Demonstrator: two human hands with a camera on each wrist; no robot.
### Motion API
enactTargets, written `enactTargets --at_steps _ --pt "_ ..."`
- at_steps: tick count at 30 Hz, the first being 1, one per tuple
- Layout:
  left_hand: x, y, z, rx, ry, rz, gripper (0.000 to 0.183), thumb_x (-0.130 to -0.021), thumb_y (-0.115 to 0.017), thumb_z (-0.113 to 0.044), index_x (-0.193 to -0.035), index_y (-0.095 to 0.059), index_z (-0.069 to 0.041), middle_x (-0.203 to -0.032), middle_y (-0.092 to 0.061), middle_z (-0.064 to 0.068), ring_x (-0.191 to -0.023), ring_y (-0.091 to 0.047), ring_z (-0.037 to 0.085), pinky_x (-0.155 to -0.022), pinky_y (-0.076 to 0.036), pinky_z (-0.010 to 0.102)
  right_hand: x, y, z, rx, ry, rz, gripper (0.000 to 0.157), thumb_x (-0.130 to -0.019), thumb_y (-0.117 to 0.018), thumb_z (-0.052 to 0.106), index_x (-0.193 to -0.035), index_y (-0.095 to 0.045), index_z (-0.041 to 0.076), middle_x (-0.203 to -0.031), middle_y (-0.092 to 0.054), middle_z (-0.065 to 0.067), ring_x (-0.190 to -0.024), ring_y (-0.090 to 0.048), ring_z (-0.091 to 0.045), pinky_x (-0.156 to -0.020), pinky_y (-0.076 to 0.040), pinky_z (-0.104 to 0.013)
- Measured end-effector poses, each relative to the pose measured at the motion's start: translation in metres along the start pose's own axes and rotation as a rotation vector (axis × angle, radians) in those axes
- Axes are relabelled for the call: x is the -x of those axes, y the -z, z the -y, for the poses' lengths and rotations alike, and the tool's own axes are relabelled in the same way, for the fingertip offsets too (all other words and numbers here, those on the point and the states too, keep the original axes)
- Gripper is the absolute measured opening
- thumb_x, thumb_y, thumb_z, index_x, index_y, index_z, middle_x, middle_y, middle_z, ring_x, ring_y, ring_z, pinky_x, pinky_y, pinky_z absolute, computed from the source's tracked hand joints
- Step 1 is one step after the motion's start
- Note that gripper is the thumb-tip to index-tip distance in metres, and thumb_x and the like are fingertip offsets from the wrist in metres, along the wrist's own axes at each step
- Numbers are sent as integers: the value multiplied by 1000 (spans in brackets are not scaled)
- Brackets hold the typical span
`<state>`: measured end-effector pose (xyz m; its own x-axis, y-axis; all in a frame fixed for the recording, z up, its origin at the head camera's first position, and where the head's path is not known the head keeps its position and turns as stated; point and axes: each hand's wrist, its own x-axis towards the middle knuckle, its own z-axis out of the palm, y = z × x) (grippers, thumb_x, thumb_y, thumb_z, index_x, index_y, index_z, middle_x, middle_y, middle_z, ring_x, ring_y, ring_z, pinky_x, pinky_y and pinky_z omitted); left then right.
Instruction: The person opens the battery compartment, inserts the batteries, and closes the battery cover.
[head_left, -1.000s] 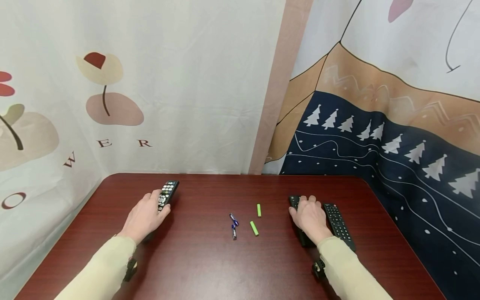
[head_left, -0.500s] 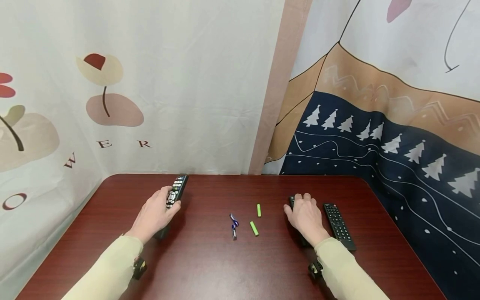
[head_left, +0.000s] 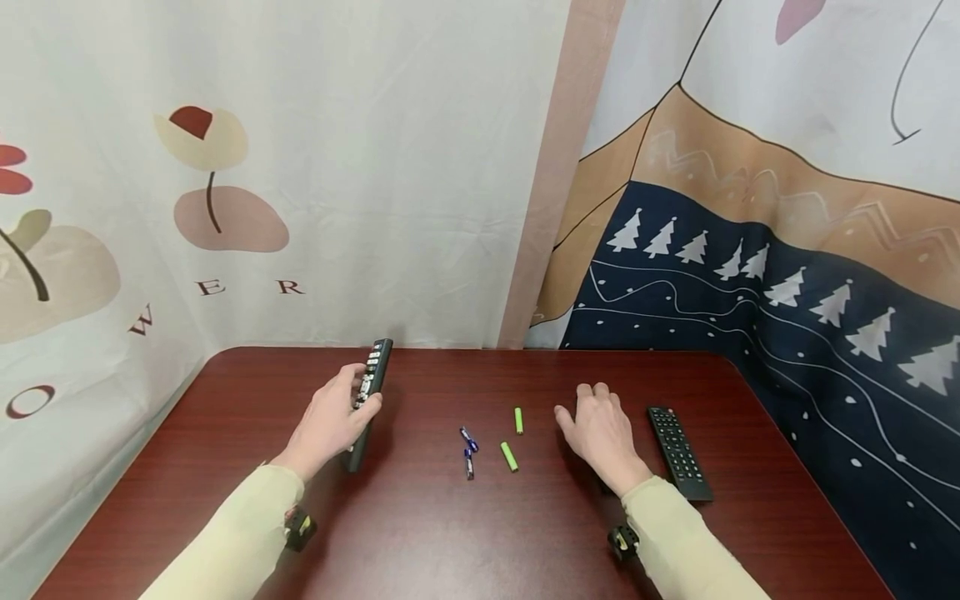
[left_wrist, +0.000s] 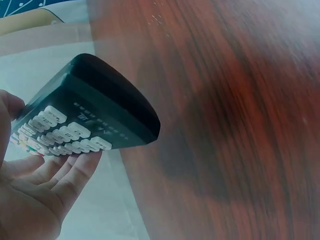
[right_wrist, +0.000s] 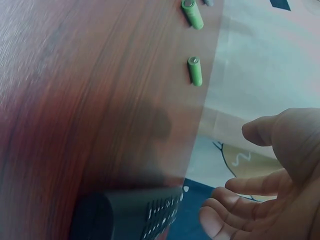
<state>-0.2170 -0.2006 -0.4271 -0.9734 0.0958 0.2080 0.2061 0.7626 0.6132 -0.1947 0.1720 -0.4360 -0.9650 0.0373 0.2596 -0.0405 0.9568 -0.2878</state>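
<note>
My left hand [head_left: 330,421] grips a black remote control [head_left: 372,371] with white buttons. The remote tilts with its far end up, and its shadow falls on the table in the left wrist view, where fingers and thumb hold its sides. My right hand [head_left: 600,429] is palm down with loosely bent fingers and nothing between them. A second black remote [right_wrist: 140,212] lies near those fingers in the right wrist view; in the head view the hand hides most of it. Two green batteries [head_left: 518,421] and two blue-and-silver batteries [head_left: 469,464] lie between the hands.
A third black remote [head_left: 681,454] lies right of my right hand. The reddish-brown table [head_left: 450,542] ends at a pale printed curtain [head_left: 390,208] behind and a navy one [head_left: 675,292] with white trees at the right. Each wrist wears a small black device.
My left hand has moved right and forward with the remote, turning it more on edge. My right hand has shifted left, covering the second remote's far end and baring the third.
</note>
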Motion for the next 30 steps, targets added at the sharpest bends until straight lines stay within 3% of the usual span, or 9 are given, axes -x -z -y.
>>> enactTargets --at_steps 13,30 --pt "-4 -11 -17 163 16 29 50 -93 -57 -20 -137 -41 -3 -113 -61 13 -88 -64 22 -64 -52 30 1 -3 17 -49 24 -3 50 -88 -66 35 -119 -60 -4 -110 -57 -24 -98 -57 -38 -78 -54 -51" --pt "-6 -22 -35 235 22 42 50 -95 -56 -19 -139 -40 -3 -119 -60 16 -101 -64 26 -84 -50 40 11 -6 41 -104 73 0 46 -89 -66 35 -116 -63 -1 -107 -60 -18 -98 -59 -33 -80 -53 -47"
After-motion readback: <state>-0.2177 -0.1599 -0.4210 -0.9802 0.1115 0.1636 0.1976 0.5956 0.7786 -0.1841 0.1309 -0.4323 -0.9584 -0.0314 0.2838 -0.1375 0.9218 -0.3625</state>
